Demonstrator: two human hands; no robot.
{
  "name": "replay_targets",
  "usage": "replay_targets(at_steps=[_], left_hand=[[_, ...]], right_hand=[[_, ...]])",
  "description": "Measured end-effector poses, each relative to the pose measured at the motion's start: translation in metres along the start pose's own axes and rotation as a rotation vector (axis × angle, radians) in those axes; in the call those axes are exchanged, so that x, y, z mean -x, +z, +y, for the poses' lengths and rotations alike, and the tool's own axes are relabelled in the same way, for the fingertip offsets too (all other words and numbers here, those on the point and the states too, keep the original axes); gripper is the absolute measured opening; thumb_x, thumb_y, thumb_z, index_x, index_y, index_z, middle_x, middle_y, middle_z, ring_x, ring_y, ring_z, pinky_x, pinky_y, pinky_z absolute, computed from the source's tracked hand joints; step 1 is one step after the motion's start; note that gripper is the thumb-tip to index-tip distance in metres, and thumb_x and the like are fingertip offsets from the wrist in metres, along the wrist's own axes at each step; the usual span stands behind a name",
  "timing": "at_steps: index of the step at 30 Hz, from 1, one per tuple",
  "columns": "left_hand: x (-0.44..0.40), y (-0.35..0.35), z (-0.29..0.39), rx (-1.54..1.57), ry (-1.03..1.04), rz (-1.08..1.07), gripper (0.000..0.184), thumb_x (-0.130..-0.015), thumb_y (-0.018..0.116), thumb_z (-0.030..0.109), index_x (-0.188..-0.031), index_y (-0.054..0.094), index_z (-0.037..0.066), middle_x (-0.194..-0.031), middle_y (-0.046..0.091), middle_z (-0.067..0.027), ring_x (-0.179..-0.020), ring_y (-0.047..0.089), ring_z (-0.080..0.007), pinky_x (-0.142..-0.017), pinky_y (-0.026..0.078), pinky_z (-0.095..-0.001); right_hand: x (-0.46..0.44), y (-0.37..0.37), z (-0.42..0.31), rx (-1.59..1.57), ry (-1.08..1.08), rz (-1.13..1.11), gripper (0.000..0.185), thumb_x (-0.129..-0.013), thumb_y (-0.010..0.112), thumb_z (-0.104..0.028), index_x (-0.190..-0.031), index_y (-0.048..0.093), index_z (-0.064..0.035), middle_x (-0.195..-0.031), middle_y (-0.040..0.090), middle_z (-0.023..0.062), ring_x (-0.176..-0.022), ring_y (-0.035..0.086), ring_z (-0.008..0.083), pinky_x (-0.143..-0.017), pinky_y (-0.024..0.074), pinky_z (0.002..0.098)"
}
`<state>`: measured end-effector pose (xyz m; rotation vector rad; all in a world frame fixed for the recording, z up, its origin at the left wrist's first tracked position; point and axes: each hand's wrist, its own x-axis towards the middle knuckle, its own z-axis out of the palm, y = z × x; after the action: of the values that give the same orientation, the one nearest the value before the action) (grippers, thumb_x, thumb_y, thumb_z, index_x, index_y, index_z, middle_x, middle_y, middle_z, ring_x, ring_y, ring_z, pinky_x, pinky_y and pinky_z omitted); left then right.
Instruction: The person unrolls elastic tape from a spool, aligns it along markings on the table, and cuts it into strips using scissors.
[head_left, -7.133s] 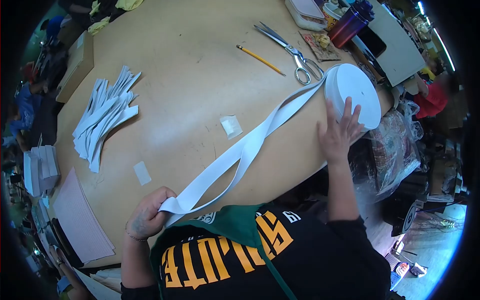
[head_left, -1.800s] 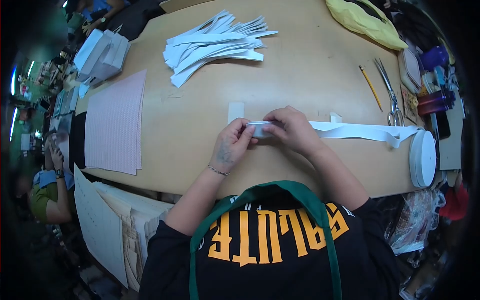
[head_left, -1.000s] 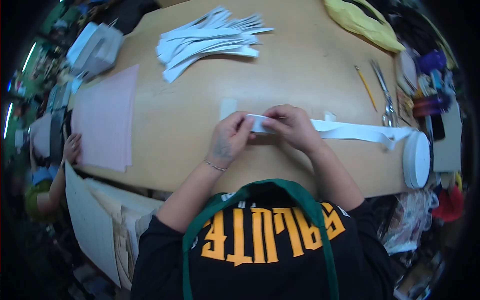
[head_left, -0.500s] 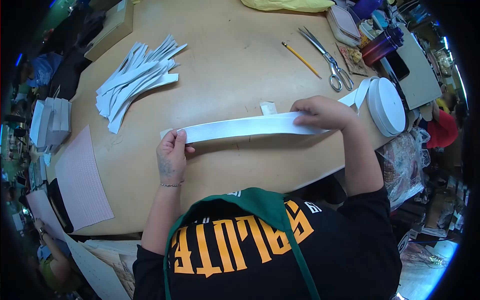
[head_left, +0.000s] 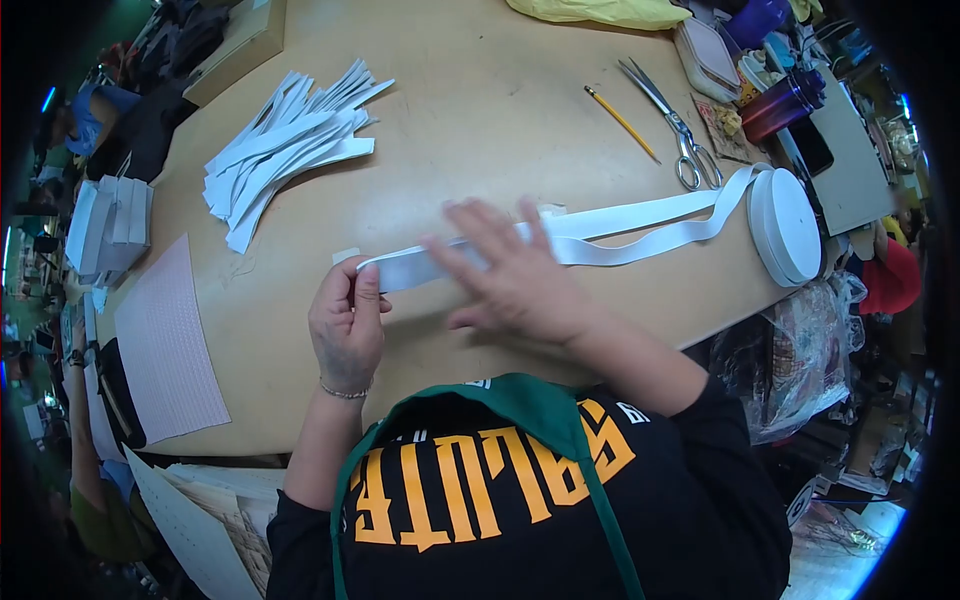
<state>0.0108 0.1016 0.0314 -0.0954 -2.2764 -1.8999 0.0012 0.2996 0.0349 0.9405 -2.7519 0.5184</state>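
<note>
A white elastic band (head_left: 640,213) runs from its roll (head_left: 785,228) at the right of the table, doubled back in two strands. My left hand (head_left: 347,318) pinches the folded end of the band between thumb and fingers. Over the band's left part, my right hand (head_left: 510,265) is spread and blurred by motion, its fingers apart; whether it touches the band I cannot tell. Small pale tape marks (head_left: 551,210) show on the table beside the band. A pile of cut white strips (head_left: 290,150) lies farther back on the left.
Scissors (head_left: 685,140) and a yellow pencil (head_left: 622,124) lie at the back right, near a dark bottle (head_left: 785,103) and a phone (head_left: 811,145). A pink gridded sheet (head_left: 172,345) covers the left table edge. A yellow bag (head_left: 600,10) sits at the far edge.
My right hand has let go of the band at the right and swept left toward my left hand, with fingers spread. Two strands of band now show. My left hand keeps its pinch.
</note>
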Motion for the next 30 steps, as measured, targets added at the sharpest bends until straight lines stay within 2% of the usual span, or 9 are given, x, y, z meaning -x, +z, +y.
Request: replay_targets(at_steps=[3, 6, 8, 15, 21, 24, 25, 27, 30], left_hand=[[0.001, -0.001, 0.02, -0.077, 0.066, -0.041, 0.017, -0.092, 0.05, 0.014, -0.092, 0.057, -0.001, -0.071, 0.054, -0.0005, -0.057, 0.048, -0.0042, -0.054, 0.042, -0.0171], [-0.003, -0.004, 0.027, -0.039, 0.031, -0.008, 0.018, -0.092, 0.05, 0.015, -0.092, 0.057, -0.002, -0.07, 0.054, -0.0005, -0.057, 0.048, -0.0038, -0.054, 0.042, -0.0166], [-0.015, -0.011, 0.019, 0.048, -0.028, 0.029, 0.019, -0.092, 0.05, 0.016, -0.091, 0.057, -0.002, -0.07, 0.054, -0.0006, -0.057, 0.048, -0.0036, -0.054, 0.041, -0.0164], [-0.025, -0.003, -0.032, 0.263, -0.388, 0.038, 0.018, -0.091, 0.052, 0.02, -0.088, 0.058, 0.004, -0.07, 0.054, 0.0019, -0.054, 0.044, -0.0021, -0.05, 0.038, -0.0143], [-0.028, -0.005, -0.037, 0.221, -0.401, 0.088, 0.018, -0.092, 0.051, 0.019, -0.089, 0.058, 0.003, -0.067, 0.052, 0.0007, -0.052, 0.043, -0.0032, -0.05, 0.038, -0.0156], [-0.027, -0.011, -0.044, 0.187, -0.403, 0.067, 0.016, -0.091, 0.052, 0.021, -0.088, 0.057, 0.006, -0.066, 0.05, 0.0036, -0.052, 0.041, -0.0016, -0.049, 0.036, -0.0141], [-0.025, -0.01, -0.045, 0.178, -0.403, 0.062, 0.016, -0.091, 0.052, 0.021, -0.088, 0.057, 0.006, -0.066, 0.05, 0.0035, -0.052, 0.041, -0.0016, -0.049, 0.035, -0.014], [-0.021, -0.011, -0.046, 0.149, -0.406, 0.071, 0.016, -0.091, 0.053, 0.021, -0.089, 0.057, 0.006, -0.066, 0.05, 0.0033, -0.052, 0.041, -0.0016, -0.049, 0.035, -0.0138], [-0.019, -0.016, -0.049, 0.175, -0.36, 0.043, 0.019, -0.092, 0.051, 0.021, -0.087, 0.057, 0.003, -0.066, 0.051, 0.0008, -0.051, 0.042, -0.0034, -0.049, 0.036, -0.0152]], right_hand=[[-0.023, 0.007, -0.033, 0.075, -0.032, 0.276, 0.065, -0.068, 0.067, -0.021, -0.128, 0.043, -0.012, -0.113, 0.053, 0.0123, -0.108, 0.05, 0.0283, -0.094, 0.032, 0.0515], [-0.022, 0.001, -0.005, -0.059, 0.027, 0.138, 0.054, -0.064, 0.063, -0.008, -0.117, 0.05, -0.007, -0.092, 0.057, 0.0111, -0.088, 0.057, 0.0283, -0.081, 0.0419, 0.043], [-0.011, -0.008, 0.028, -0.139, 0.086, 0.09, 0.038, -0.069, 0.056, -0.006, -0.107, 0.051, -0.0062, -0.084, 0.057, 0.0133, -0.085, 0.058, 0.0307, -0.075, 0.0448, 0.039], [0.04, -0.059, 0.128, -0.066, 0.292, -0.318, 0.035, -0.065, 0.064, -0.005, -0.098, 0.055, -0.0061, -0.094, 0.061, 0.0124, -0.088, 0.058, 0.0303, -0.079, 0.0459, 0.0384], [0.041, -0.065, 0.135, -0.048, 0.36, -0.45, 0.043, -0.065, 0.068, -0.012, -0.106, 0.057, -0.0066, -0.096, 0.059, 0.0158, -0.096, 0.056, 0.0319, -0.084, 0.0437, 0.0371], [0.055, -0.069, 0.121, 0.038, 0.33, -0.241, 0.057, -0.067, 0.073, -0.025, -0.118, 0.051, -0.0104, -0.11, 0.054, 0.0169, -0.108, 0.048, 0.0329, -0.096, 0.0361, 0.0373], [0.067, -0.07, 0.135, 0.073, 0.335, -0.149, 0.073, -0.063, 0.076, -0.037, -0.126, 0.046, -0.0154, -0.123, 0.046, 0.0154, -0.118, 0.039, 0.0342, -0.102, 0.0284, 0.0462], [0.098, -0.081, 0.184, 0.154, 0.529, 0.172, 0.076, -0.064, 0.076, -0.034, -0.129, 0.042, -0.0153, -0.129, 0.042, 0.0161, -0.123, 0.035, 0.0325, -0.101, 0.0279, 0.053], [0.143, -0.103, 0.222, 0.789, 1.075, 0.211, 0.075, -0.068, 0.074, -0.03, -0.131, 0.037, -0.0141, -0.132, 0.039, 0.0158, -0.123, 0.036, 0.0321, -0.097, 0.0311, 0.0555]])
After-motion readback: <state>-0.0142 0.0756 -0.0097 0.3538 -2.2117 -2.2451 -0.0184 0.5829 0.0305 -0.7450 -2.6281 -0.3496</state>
